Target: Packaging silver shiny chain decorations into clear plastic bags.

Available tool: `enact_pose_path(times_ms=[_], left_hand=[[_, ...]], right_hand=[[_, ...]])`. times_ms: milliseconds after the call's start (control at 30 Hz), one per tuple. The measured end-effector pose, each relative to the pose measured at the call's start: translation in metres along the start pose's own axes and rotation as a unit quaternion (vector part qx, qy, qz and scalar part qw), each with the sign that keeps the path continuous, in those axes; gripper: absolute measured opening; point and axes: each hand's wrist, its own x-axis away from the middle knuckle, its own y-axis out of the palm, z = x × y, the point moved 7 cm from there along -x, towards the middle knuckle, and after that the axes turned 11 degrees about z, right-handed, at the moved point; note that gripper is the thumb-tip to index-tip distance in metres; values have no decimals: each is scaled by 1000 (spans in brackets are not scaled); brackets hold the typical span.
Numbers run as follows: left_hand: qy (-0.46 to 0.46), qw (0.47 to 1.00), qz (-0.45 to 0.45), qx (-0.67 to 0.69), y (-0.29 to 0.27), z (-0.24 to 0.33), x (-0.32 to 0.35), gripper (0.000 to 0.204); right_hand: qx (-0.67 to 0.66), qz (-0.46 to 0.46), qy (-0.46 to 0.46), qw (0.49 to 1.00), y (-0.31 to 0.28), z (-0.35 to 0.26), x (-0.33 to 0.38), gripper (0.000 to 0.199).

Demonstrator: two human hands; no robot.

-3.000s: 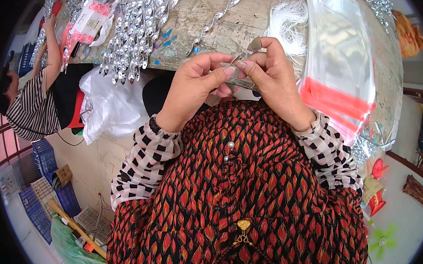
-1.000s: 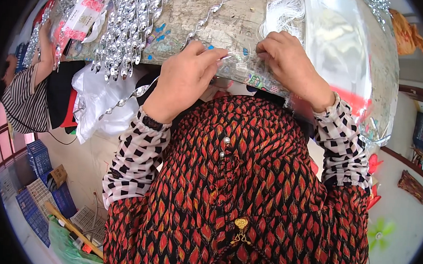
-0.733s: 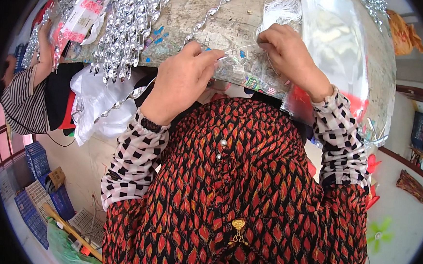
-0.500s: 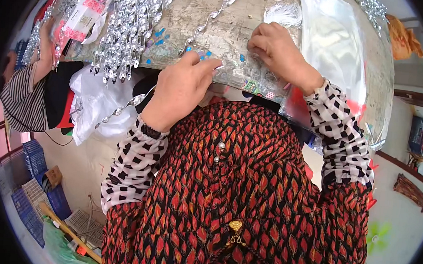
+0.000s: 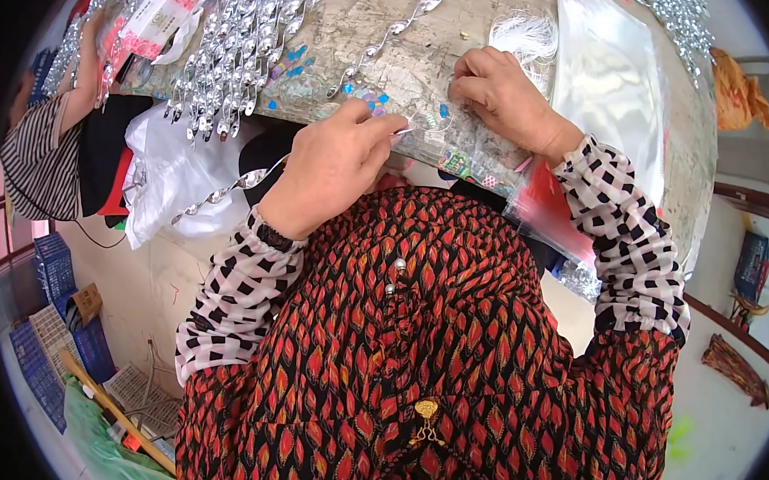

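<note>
My left hand is closed at the table's near edge. A small pale tip shows between its thumb and forefinger. From behind this hand a twisted silver strip hangs out to the left, below the table edge. My right hand is over the tabletop with its fingers curled in. Whatever its fingertips pinch is hidden or too fine to see. Between the hands lie loose blue pieces and a fine pale loop of thread. Beyond my right hand sits a bundle of white thread.
Rows of twisted silver strands overhang the table edge at left; another strand lies in the middle. Clear plastic bags cover the right side. A patterned pink-and-white packet lies far left, near another person's arm in a striped sleeve.
The whole view has shifted slightly, with the table lower and a little to the right. Both hands keep nearly the same places and closed poses.
</note>
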Motion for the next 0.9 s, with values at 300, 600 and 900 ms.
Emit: enact_pose_path(times_ms=[300,600,900], left_hand=[[1,1000,4,-8,2,-4,4,20],[-74,987,0,141,3,-26,9,24],[-271,874,-126,383,20,-52,44,23]], right_hand=[[118,-87,-36,989,18,-12,-1,25],[-193,17,287,938,-9,0,23,5],[-563,9,461,686,8,-16,36,6]])
